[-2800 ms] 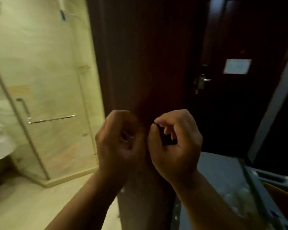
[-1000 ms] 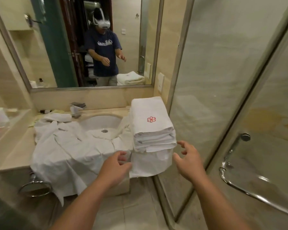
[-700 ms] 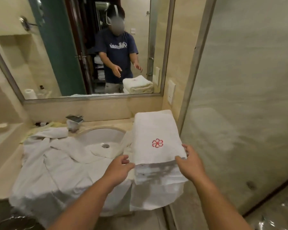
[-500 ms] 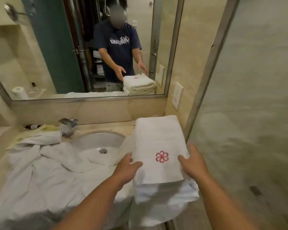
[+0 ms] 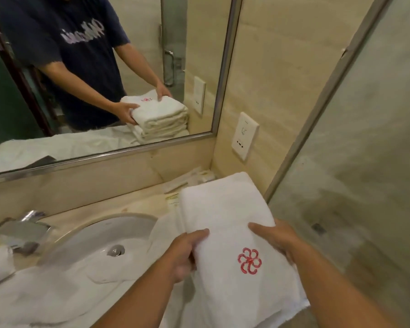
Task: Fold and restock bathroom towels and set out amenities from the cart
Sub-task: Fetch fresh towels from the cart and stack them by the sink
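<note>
Stack of folded towels (image 5: 225, 221), red flower emblem (image 5: 249, 261) up, sits at the right end of the desk (image 5: 128, 207) beside the sink (image 5: 100, 235); we clasp its sides with left hand (image 5: 185, 254) and right hand (image 5: 277, 240), likely to keep it square.

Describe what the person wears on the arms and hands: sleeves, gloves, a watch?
The left hand and right hand and both forearms are bare: no gloves, watch or rings show. The steel-framed wall mirror shows a dark navy short-sleeved T-shirt with pale lettering.
</note>
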